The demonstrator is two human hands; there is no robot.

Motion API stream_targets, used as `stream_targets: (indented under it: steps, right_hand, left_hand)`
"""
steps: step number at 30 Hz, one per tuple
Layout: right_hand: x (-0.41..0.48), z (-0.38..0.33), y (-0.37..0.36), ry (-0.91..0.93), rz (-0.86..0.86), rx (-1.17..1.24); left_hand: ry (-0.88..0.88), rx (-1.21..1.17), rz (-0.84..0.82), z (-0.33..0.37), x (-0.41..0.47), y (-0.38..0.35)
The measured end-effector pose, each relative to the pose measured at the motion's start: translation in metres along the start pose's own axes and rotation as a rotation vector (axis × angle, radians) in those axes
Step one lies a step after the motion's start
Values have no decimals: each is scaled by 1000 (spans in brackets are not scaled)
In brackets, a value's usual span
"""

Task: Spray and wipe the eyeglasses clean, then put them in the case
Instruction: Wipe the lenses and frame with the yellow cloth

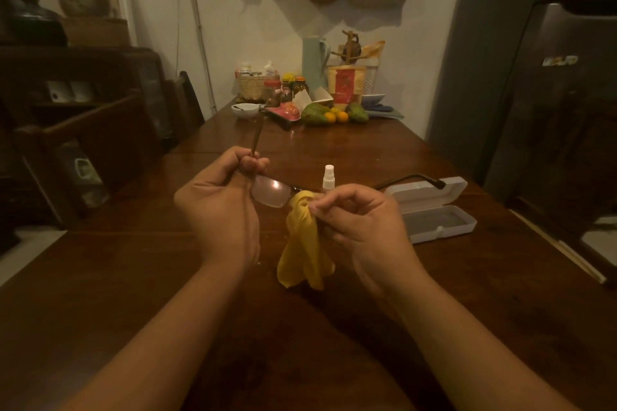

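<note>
Eyeglasses [270, 192] are held up over the dark wooden tabletop [334, 150], between the person's two hands and a little nearer than the middle of the table. They have a thin frame, and the one clear lens that shows is rounded at the corners and catches a bright glint of the room light. The left hand [220, 197] has its fingers curled round the frame's end by that lens, and from its grip a brownish temple arm [257, 137] sticks up and away toward the far wall. The right hand [360, 220] pinches a yellow cloth [303, 250] between thumb and fingertips over the other lens, which is hidden by the fabric; the rest of the cloth hangs down in loose folds toward the tabletop. The second temple arm [410, 177], dark with a bent tip, reaches out to the right above the lid of the eyeglass case [440, 220]. That case is a pale, translucent hard one, lying open on the tabletop just right of the right hand. A small white spray bottle [328, 178] stands upright just behind the glasses. At the far end of the table sit a white bowl [245, 109], some green and orange fruit [330, 115] and a cluster of jars [283, 88].
</note>
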State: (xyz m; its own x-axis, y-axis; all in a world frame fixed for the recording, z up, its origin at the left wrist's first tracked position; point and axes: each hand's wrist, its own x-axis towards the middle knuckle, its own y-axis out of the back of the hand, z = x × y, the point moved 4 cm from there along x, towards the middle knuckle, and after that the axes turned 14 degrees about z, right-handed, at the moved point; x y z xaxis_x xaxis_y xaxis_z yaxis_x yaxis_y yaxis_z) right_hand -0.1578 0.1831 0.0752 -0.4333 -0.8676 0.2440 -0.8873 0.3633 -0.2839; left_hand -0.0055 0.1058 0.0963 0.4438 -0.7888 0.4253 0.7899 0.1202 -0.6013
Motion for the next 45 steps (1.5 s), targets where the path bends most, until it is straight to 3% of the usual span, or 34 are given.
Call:
stream_targets:
  steps: [6,12,18,26,34,37,41,45]
  right_hand:
    - [-9,19,-10,-72,109,-107]
    - [-13,25,-14,-250,190,189]
    - [-10,14,-11,-284,79,289]
    - [-7,15,-10,-259,-49,121]
    - [-5,6,-7,-185,-34,192]
    - [-6,1,-4,14,45,20]
    - [-18,-6,-9,585,59,-563]
    - [-19,0,-14,727,-15,-798]
  left_hand:
    - [-39,65,-24,-1,-7,-3]
    - [-25,72,-42,-4,-14,-5]
    - [-79,62,-88,4,-14,-7]
    - [-26,-1,-59,2,-6,-5]
    - [14,-40,-19,-3,2,-1]
    - [1,-13,-21,-3,0,-2]
    - [-42,50,-49,-1,-7,-4]
    - [10,66,-65,-7,-12,-6]
